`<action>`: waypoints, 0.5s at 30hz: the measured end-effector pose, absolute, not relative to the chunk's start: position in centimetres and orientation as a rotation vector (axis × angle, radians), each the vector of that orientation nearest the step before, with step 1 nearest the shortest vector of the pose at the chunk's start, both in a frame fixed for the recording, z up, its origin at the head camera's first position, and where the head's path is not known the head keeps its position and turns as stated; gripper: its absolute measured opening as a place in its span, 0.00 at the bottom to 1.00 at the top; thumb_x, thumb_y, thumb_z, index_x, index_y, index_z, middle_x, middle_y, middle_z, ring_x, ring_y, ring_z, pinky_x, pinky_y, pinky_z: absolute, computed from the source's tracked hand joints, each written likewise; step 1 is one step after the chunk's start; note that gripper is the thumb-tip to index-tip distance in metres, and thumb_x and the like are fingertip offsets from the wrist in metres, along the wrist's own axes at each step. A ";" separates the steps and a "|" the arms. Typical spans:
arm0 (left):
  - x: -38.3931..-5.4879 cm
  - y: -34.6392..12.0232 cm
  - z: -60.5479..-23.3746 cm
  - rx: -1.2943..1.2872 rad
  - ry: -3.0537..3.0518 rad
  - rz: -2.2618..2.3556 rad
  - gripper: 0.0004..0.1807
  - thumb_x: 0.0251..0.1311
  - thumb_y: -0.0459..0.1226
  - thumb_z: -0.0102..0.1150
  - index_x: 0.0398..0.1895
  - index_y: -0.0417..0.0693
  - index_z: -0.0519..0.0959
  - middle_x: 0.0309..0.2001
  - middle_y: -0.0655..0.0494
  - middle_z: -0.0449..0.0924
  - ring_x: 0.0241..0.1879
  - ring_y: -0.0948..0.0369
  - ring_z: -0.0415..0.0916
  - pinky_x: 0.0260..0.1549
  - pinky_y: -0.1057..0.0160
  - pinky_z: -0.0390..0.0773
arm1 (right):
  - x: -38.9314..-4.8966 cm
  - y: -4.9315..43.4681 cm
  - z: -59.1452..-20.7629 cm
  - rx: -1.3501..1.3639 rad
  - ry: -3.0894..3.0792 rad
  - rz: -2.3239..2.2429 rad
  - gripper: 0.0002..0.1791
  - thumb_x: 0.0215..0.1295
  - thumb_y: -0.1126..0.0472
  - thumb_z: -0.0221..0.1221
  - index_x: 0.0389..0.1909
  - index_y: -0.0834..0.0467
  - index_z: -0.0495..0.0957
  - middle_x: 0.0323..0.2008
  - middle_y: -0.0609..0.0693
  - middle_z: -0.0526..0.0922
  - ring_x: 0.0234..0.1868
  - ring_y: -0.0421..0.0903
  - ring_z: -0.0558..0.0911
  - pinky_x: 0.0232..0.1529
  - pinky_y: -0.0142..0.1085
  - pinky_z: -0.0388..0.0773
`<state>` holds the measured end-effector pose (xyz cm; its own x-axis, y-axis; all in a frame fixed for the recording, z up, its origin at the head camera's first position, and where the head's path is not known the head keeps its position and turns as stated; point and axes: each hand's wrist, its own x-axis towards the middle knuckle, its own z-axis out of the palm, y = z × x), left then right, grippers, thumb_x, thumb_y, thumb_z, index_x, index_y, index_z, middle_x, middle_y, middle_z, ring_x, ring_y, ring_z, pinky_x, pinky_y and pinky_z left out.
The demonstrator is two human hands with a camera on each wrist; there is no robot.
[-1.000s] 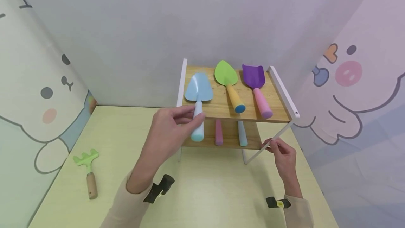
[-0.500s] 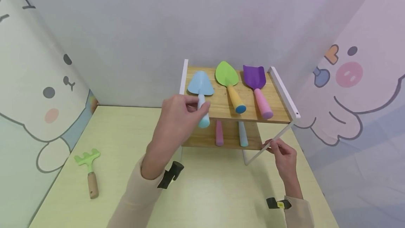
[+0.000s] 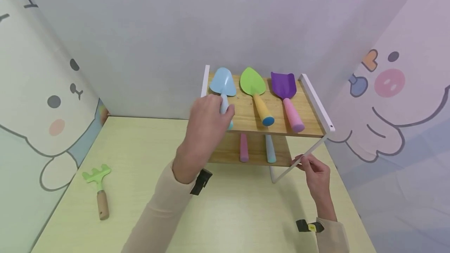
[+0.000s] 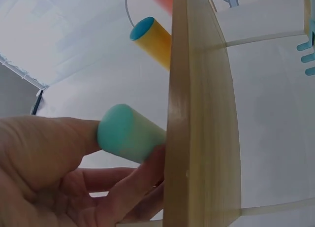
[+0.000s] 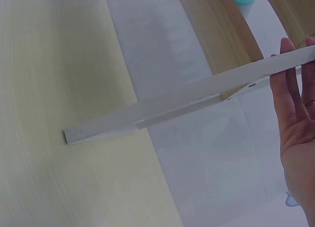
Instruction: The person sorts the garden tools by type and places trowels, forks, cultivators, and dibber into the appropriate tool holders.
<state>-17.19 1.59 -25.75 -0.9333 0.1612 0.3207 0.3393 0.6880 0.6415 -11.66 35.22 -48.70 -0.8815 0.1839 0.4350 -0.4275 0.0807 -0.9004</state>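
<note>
In the head view my left hand (image 3: 207, 128) holds a blue garden trowel (image 3: 223, 81) by its pale blue handle, at the left of the upper wooden shelf (image 3: 242, 118). The left wrist view shows thumb and fingers about the handle's teal end (image 4: 115, 131), beside the shelf edge. To its right lie a green trowel (image 3: 252, 82) with a yellow handle and a purple shovel (image 3: 283, 85) with a pink handle. My right hand (image 3: 316, 173) grips the rack's white metal leg (image 3: 305, 153); its fingers reach behind that bar in the right wrist view.
On the lower shelf (image 3: 256, 155) a pink handle (image 3: 244, 147) and a light blue handle (image 3: 270, 148) point forward. A green hand rake (image 3: 100, 190) with a wooden handle lies at the left of the table (image 3: 151, 143). Curtains with cartoon prints stand on both sides.
My left hand has moved forward and slightly right with the blue trowel, taking its blade farther back over the upper shelf. The right hand stays on the rack leg.
</note>
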 end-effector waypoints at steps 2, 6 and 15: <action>-17.4 1.8 -25.9 -0.390 -2.663 -1.021 0.20 0.69 0.33 0.62 0.16 0.39 0.72 0.19 0.51 0.69 0.22 0.56 0.70 0.20 0.62 0.72 | -11.7 35.2 -48.7 0.240 -1.921 1.850 0.10 0.76 0.74 0.52 0.37 0.77 0.80 0.36 0.50 0.88 0.37 0.43 0.90 0.45 0.35 0.86; -17.6 2.1 -26.2 -0.359 -2.651 -0.903 0.20 0.70 0.33 0.61 0.17 0.39 0.72 0.20 0.51 0.67 0.21 0.56 0.67 0.19 0.60 0.72 | -11.7 35.2 -48.8 0.245 -1.908 1.859 0.10 0.76 0.74 0.53 0.37 0.77 0.80 0.37 0.50 0.88 0.37 0.43 0.90 0.44 0.35 0.86; -17.2 2.3 -26.4 -0.359 -2.550 -0.808 0.11 0.71 0.34 0.62 0.31 0.35 0.82 0.26 0.47 0.78 0.24 0.52 0.75 0.21 0.54 0.79 | -11.7 35.2 -48.7 0.252 -1.920 1.855 0.10 0.76 0.76 0.51 0.38 0.77 0.79 0.37 0.49 0.88 0.38 0.42 0.90 0.45 0.34 0.85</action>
<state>-17.16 2.25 -26.40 -0.8697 0.1112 0.4809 0.3679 0.7956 0.4813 -11.66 35.25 -48.71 -0.8795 0.1794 0.4408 -0.4343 0.0758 -0.8976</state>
